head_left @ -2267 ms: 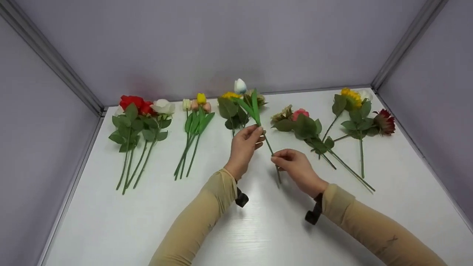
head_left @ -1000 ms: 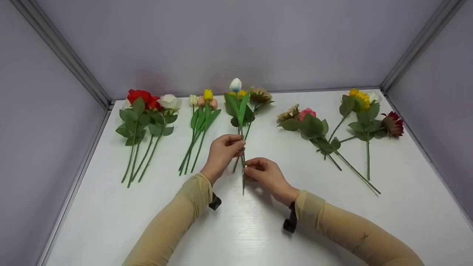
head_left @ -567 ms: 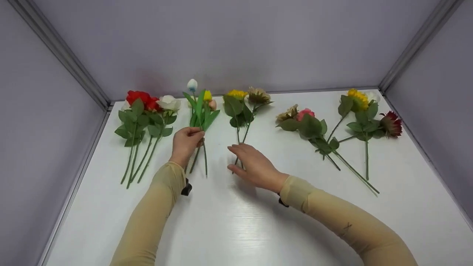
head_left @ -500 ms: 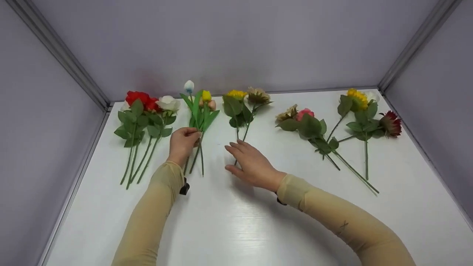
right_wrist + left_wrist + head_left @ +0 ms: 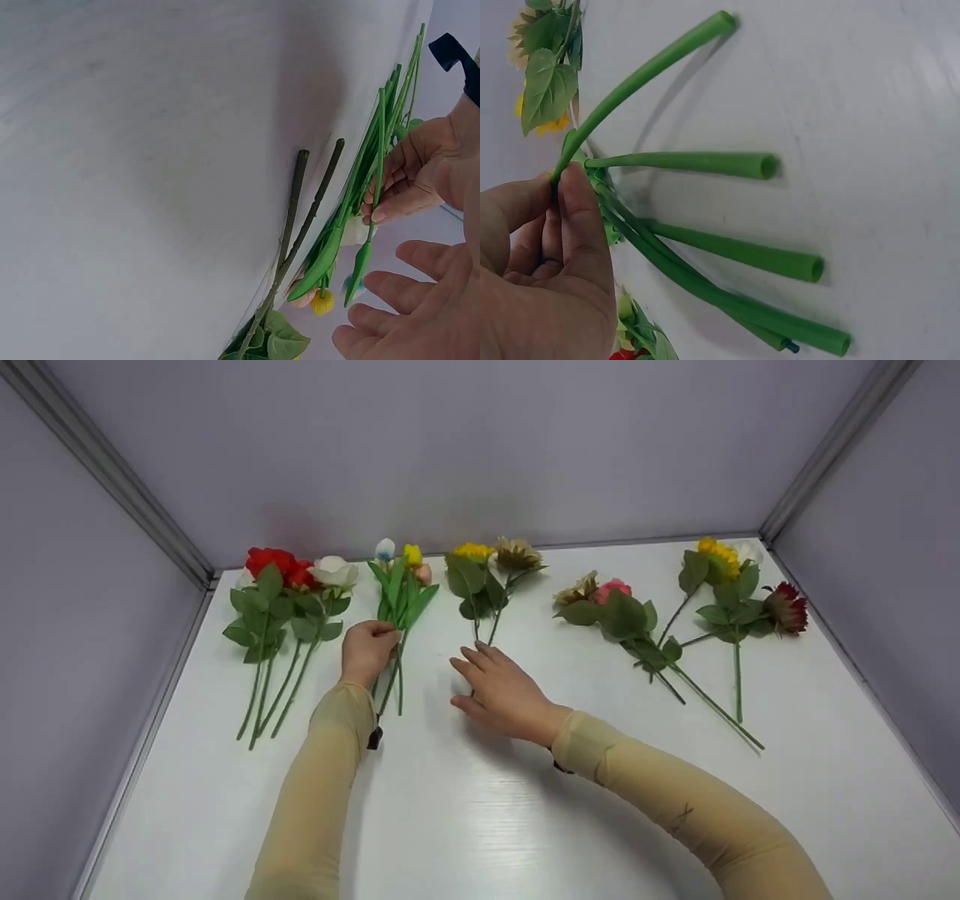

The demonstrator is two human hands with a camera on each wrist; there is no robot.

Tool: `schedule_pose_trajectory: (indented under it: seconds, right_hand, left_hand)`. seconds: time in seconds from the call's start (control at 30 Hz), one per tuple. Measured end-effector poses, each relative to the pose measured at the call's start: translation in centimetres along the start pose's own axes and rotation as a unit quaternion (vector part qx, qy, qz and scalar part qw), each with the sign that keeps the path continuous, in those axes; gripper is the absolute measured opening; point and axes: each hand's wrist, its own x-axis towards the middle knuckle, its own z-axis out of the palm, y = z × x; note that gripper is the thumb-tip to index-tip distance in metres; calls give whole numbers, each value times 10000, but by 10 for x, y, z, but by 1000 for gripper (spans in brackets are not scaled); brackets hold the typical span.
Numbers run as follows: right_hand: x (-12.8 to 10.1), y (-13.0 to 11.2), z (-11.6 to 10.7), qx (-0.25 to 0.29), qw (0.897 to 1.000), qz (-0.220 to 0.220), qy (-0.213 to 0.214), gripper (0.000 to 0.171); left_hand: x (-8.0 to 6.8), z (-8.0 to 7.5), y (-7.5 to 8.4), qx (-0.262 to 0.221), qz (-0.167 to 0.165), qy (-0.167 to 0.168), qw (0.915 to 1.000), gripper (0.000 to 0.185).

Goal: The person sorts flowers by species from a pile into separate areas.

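Now the left hand (image 5: 367, 649) pinches the stem of the white-blue tulip (image 5: 385, 548) between thumb and fingers, right over the tulip bunch (image 5: 405, 585), which lies on the white table (image 5: 480, 825). This flower is already among the other tulips, its head beside the yellow one, so I judge the step is laying it down with its kind. To do it well, lower the stem flat first and make its cut end level with the other stem ends (image 5: 795, 264), then loosen the pinch slowly so the leaves do not spring and push the neighbours. The right hand (image 5: 501, 694) lies spread and relaxed on the table to the right of the tulip bunch, holding nothing, over the lower stems of the sunflower pair (image 5: 487, 566); keep it from dragging them.
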Motion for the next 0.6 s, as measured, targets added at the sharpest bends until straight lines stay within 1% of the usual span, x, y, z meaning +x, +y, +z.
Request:
schedule_pose_trajectory:
  seconds: [0.07,0.23,0.43,0.6]
  right_hand:
    - [0,1,0,34,10000,42,-50,64]
    - [-1,1,0,66,9998,102,-153,65]
    - [-3,2,1,8,9998,95,-172,65]
    - [-5,5,1,85,9999,56,-134,64]
  left_hand:
    - [1,2,-1,208,12,39,9998,32]
    - [2,5,-3,480,50,97,9988,30]
    - [1,8,-4,542,111,84,9984,32]
    - [1,8,-3,497,106,208,9985,33]
